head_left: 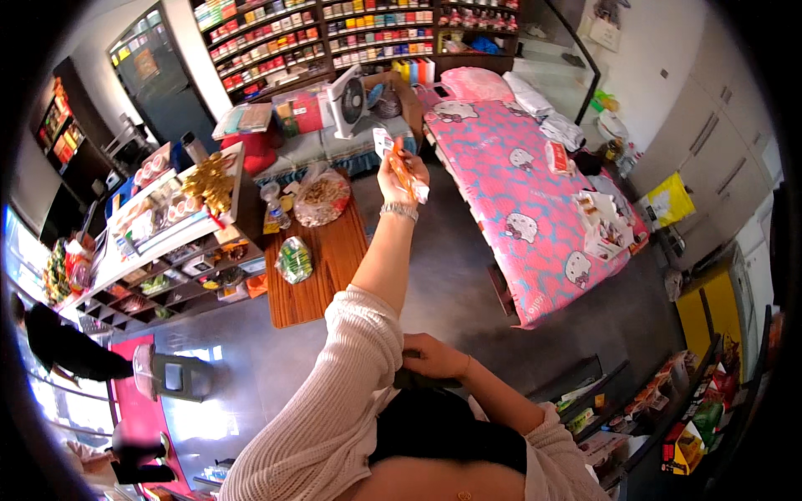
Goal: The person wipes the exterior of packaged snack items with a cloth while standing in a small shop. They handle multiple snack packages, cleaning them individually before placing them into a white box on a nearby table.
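My left arm reaches out ahead, a silver band on the wrist. My left hand [399, 178] is closed around a slim orange-and-white packet [404, 171], whose pale ends stick out past the fingers; its exact kind is not clear. Close to my waist, my right hand [438, 357] has its fingers curled against something dark, mostly hidden by the hand. Left of the reaching arm stands a low wooden table [322, 267]. On it lie a clear bag of small brown pieces [322, 199] and a green-and-white package [294, 260].
A bed with a pink patterned cover [501, 184] stands to the right, papers [603, 224] on it. Ahead are a sofa [301, 159], a white fan [347, 100] and packed shelves [380, 37]. A counter [159, 209] stands left; goods racks [643, 401] are lower right. Someone in black [75, 342] is far left.
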`<state>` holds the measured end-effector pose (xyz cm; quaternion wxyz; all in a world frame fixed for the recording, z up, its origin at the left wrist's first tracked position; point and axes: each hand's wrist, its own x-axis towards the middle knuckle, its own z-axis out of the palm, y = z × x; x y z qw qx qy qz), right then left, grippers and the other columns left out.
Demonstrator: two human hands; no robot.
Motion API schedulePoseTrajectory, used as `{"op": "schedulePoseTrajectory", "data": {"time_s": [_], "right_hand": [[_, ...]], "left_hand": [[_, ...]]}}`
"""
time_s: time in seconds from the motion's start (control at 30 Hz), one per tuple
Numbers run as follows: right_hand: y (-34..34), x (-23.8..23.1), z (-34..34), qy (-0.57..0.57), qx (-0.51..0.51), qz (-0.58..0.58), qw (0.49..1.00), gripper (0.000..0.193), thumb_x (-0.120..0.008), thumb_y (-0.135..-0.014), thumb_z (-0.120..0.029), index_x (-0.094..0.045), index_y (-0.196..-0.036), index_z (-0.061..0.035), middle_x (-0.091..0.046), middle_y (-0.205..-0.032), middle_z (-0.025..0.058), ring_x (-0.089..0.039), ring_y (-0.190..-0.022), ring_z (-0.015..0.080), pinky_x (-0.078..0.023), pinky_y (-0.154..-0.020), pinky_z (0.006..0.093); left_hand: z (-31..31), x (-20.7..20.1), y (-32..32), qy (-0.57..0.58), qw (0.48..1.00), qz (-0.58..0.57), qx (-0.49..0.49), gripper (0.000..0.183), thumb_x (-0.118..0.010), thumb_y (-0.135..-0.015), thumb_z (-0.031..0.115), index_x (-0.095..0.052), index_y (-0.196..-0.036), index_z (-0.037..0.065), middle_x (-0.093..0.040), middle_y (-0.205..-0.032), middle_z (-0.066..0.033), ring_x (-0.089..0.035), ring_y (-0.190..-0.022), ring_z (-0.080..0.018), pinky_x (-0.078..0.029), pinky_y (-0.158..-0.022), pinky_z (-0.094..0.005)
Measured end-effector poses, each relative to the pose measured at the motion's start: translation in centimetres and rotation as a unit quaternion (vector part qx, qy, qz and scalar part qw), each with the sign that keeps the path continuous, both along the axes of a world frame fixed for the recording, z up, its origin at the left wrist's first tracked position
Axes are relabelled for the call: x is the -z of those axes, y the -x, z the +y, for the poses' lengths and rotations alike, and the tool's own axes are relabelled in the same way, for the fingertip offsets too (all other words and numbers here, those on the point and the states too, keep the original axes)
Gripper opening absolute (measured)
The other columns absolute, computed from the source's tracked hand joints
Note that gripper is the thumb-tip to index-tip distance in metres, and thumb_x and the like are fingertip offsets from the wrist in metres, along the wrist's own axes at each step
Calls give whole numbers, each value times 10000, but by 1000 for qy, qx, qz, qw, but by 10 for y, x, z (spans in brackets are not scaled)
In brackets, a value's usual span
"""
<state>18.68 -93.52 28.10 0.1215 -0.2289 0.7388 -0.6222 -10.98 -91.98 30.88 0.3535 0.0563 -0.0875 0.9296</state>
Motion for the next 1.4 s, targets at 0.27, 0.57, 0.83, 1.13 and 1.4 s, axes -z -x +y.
{"op": "schedulePoseTrajectory", "data": {"time_s": [0.27,0.57,0.83,1.13,1.4], "right_hand": [[3,-65,63,44,-95,199,974,259,-572,-810,-97,-605,-1060,-37,-597,-1096,167,-557,-1018,347,-434,-897,420],[-26,-51,266,-242,328,89,909,182,-627,-817,-233,-626,-941,-100,-629,-872,90,-580,-837,282,-441,-738,396],[-84,-16,399,-233,688,-42,686,351,-697,-750,-366,-635,-938,-76,-637,-863,163,-616,-796,339,-482,-703,420],[-141,27,502,-291,694,-81,654,277,-669,-754,-281,-648,-957,-94,-608,-866,119,-565,-852,335,-443,-711,452],[-198,60,611,-310,645,-79,694,233,-681,-735,-203,-656,-939,-95,-613,-889,132,-578,-830,327,-451,-710,445]], "left_hand": [[103,-39,65,10,974,180,-134,383,-454,-910,361,-621,-1089,66,-607,-752,8,-541,-642,-138,-426,-530,-286],[188,-23,-112,500,566,636,-159,124,-550,-863,41,-652,-848,-27,-628,-766,-80,-546,-572,-134,-433,-513,-265],[340,34,-200,469,565,679,-11,79,-649,-790,41,-621,-758,-26,-510,-611,-75,-494,-568,-125,-398,-528,-284],[462,30,-267,339,664,574,339,110,-592,-850,18,-671,-912,-26,-590,-948,-45,-552,-869,-115,-465,-734,-268],[554,49,-305,385,553,732,103,139,-667,-778,57,-723,-904,48,-633,-896,-63,-612,-835,-164,-484,-698,-270]]}}
